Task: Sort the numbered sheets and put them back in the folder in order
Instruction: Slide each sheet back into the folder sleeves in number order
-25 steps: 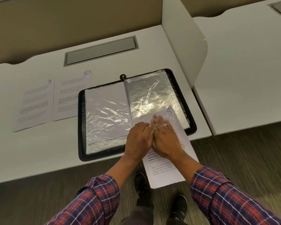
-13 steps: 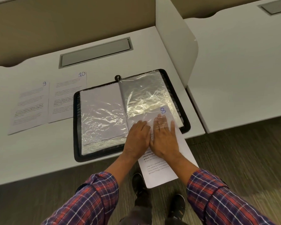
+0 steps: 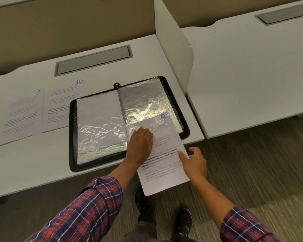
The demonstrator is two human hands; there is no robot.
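A black zip folder (image 3: 72, 137) lies open on the white desk, showing clear plastic sleeves. Sheet 8 (image 3: 163, 172) sticks out of the right-hand sleeve (image 3: 143, 102), its top part under the film and its lower half hanging past the desk edge. My left hand (image 3: 141, 147) rests at the sleeve's mouth with its fingertips at the film's edge. My right hand (image 3: 193, 163) pinches the sheet's right edge, thumb on top. Sheet 9 (image 3: 21, 116) and sheet 10 (image 3: 63, 102) lie side by side to the left of the folder.
A white divider panel (image 3: 173, 49) stands right of the folder, with a second desk (image 3: 243, 75) beyond it. A grey cable hatch (image 3: 93, 60) is set into the desk behind the folder. My shoes (image 3: 142, 198) show on the carpet below.
My right hand has left the top of sheet 8 and moved back to grip its right edge. The left hand stays at the sleeve. The sheet sits slightly deeper in the sleeve.
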